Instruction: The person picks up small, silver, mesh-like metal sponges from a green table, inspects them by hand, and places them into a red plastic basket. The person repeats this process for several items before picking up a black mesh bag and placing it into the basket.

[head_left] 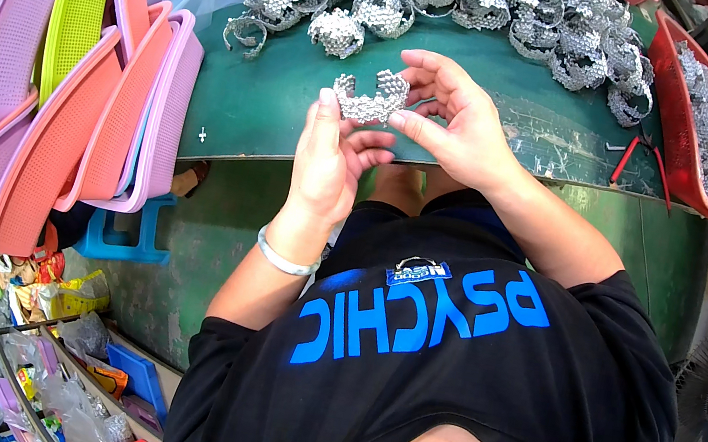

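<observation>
Both hands pinch the metal strip (369, 97) above the green table (261, 101) edge — left hand (328, 155) at 7 o'clock, right hand (452, 120) at 3 o'clock. It looks light, flexible, sharp-edged — grip the ends.

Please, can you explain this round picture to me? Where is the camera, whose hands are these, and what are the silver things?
The camera sits on a person's head and looks down, so its wide lens bends the edges. The two bare hands are that person's own. The left hand and right hand together hold a curved strip of silver metal mesh in a finger grip. Behind it, on the green worktable, lies a pile of similar mesh strips. A red tray at the right holds more. Stacked plastic baskets lean at the left.
</observation>
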Motion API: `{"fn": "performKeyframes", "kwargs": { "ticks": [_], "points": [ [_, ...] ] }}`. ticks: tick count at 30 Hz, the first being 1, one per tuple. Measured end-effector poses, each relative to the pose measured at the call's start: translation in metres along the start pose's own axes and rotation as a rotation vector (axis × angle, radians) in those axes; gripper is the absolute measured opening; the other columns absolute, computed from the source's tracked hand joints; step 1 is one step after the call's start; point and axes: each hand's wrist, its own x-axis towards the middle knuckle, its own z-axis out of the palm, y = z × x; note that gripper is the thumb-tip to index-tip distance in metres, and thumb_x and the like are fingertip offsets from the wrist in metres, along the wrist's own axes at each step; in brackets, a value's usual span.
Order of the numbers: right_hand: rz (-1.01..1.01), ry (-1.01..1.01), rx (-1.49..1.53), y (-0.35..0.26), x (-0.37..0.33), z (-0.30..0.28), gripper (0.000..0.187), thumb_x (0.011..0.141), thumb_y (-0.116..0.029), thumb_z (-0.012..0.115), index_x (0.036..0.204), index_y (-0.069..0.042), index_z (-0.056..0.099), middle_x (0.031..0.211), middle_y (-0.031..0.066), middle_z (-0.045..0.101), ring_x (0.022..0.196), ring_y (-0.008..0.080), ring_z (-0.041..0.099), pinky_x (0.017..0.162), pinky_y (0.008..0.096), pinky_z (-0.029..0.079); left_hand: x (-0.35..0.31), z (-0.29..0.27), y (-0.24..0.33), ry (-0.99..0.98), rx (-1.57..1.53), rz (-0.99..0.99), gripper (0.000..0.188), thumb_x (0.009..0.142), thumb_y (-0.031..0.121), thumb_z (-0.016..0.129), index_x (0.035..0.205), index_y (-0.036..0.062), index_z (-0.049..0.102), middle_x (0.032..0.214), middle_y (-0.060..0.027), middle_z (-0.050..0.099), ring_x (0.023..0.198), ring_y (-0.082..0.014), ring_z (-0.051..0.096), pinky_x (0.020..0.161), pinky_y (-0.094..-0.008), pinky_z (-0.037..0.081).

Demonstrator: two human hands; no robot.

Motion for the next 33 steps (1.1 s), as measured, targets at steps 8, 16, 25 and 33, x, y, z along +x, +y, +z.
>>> {"fn": "performKeyframes", "kwargs": {
  "ticks": [8, 16, 25, 33],
  "points": [
    [0.059, 0.001, -0.057, -0.010, -0.002, 0.004, 0.056, 0.073, -0.002, 0.070, 0.123, -0.003, 0.044, 0.098, 0.0030, 0.051, 0.085, 0.0093, 0.050, 0.075, 0.0220, 0.044, 0.004, -0.006, -0.006, 0.102, 0.146, 0.295, 0.024, 0.093, 0.026, 0.047, 0.105, 0.0058, 0.042, 0.093, -0.0058, 0.054, 0.072, -0.0108, 0.055, 0.063, -0.0260, 0.048],
    [-0.023, 0.060, 0.034, -0.001, 0.000, 0.005, 0.051, 0.072, -0.003, 0.069, 0.118, -0.001, 0.047, 0.091, 0.0048, 0.053, 0.075, 0.0089, 0.052, 0.064, 0.0219, 0.046, -0.001, 0.004, -0.007, 0.012, 0.258, 0.354, 0.048, 0.082, 0.009, 0.064, 0.118, -0.0028, 0.035, 0.102, -0.0097, 0.051, 0.088, -0.0129, 0.054, 0.075, -0.0244, 0.048],
    [-0.044, 0.056, 0.091, -0.005, -0.002, 0.006, 0.046, 0.075, 0.002, 0.063, 0.118, -0.001, 0.047, 0.093, 0.0054, 0.054, 0.076, 0.0088, 0.053, 0.067, 0.0213, 0.046, 0.000, 0.002, -0.004, 0.018, 0.224, 0.277, 0.050, 0.081, 0.013, 0.065, 0.119, -0.0037, 0.037, 0.106, -0.0109, 0.053, 0.089, -0.0132, 0.055, 0.075, -0.0258, 0.049],
    [-0.062, 0.047, 0.112, -0.008, -0.004, 0.005, 0.045, 0.076, 0.003, 0.060, 0.119, -0.001, 0.047, 0.096, 0.0065, 0.053, 0.077, 0.0088, 0.054, 0.068, 0.0218, 0.046, 0.000, -0.001, -0.004, 0.019, 0.223, 0.227, 0.040, 0.085, 0.020, 0.061, 0.114, -0.0026, 0.045, 0.102, -0.0083, 0.057, 0.086, -0.0123, 0.056, 0.071, -0.0244, 0.048]
  ]
}}
